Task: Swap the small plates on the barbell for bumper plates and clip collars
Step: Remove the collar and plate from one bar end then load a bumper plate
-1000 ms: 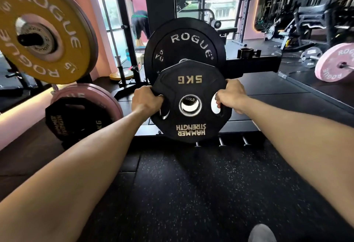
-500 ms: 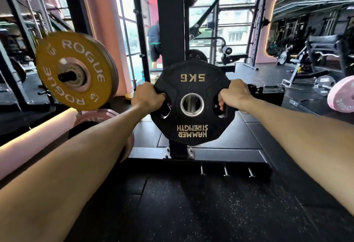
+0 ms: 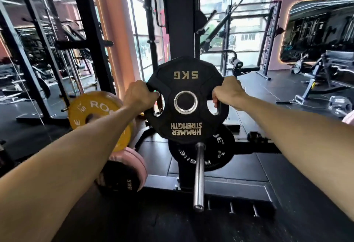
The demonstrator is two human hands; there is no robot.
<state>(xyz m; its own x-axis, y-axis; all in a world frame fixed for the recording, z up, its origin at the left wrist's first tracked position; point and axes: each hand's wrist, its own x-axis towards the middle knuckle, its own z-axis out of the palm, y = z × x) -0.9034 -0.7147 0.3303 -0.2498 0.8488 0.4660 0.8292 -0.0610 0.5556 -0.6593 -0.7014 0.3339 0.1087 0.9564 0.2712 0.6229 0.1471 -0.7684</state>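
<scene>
Both hands grip a black 5 kg plate (image 3: 185, 100) held upright at the centre of the frame, arms stretched forward. The left hand (image 3: 139, 96) curls over the plate's left edge, fingers hooked into the left grip slot. The right hand (image 3: 228, 93) clamps the right edge the same way, fingers wrapped through the right slot. Neither hand shows any slack.

The plate faces the camera upside down: "5KG" reads inverted near its top and "HAMMER STRENGTH" inverted near its bottom, in pale gold lettering. A bright metal ring lines its centre hole, and its rim is many-sided rather than round.

Just below the plate, a steel barbell sleeve (image 3: 198, 176) points toward the camera in the lower centre of the frame, its end bare. Behind the sleeve sits a black Rogue plate (image 3: 216, 155), partly hidden by the held plate. A black rack upright (image 3: 181, 17) rises behind the plate in the upper centre.

At the left of the frame, a yellow Rogue bumper plate (image 3: 92, 107) stands partly behind the left forearm. Below it, in the lower left, a pink plate (image 3: 138, 163) and a smaller black plate (image 3: 122, 180) marked "5KG" sit together.
</scene>
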